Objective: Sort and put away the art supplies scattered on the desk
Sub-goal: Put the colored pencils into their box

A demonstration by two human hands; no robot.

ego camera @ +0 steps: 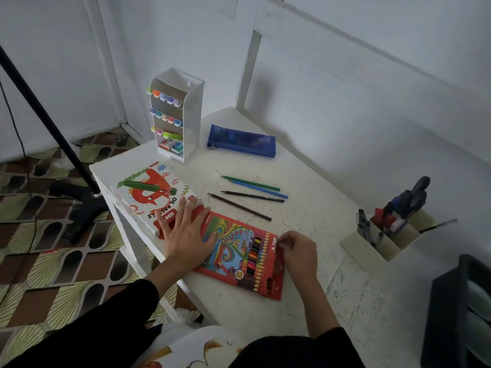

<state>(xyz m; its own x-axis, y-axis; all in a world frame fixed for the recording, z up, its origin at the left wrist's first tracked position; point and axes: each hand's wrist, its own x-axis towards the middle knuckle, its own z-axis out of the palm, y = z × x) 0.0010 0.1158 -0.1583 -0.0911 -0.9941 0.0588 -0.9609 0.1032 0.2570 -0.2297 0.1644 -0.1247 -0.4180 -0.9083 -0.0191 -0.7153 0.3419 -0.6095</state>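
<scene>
**A:** Which step is this?

**B:** The coloured pencils, I'd say. The pencil box (239, 261) lies flat at the near edge of the counter (318, 208). The left hand (186, 235) is wide, with straight fingers pressing down the box's 9 o'clock end. The right hand (297, 251) is narrow, its fingertips pinching the 3 o'clock end, which I take for the flap.

**A:** What's still out?

**B:** Four loose pencils (251, 195) lie at the box's 12 o'clock, near it but apart.

**A:** And the next move?

**B:** Probably opening that end; I can't tell if it's open yet. After that, one hand would have to let go to gather the four pencils and slide them in lengthwise. The other would steady the box.

**A:** Anything after that?

**B:** The pastel box (159, 208) sits at 10 o'clock, just by the left fingers. A green marker (143, 186) seems to lie on it. It likely belongs in the rack (191, 102) at 11 o'clock.
</scene>
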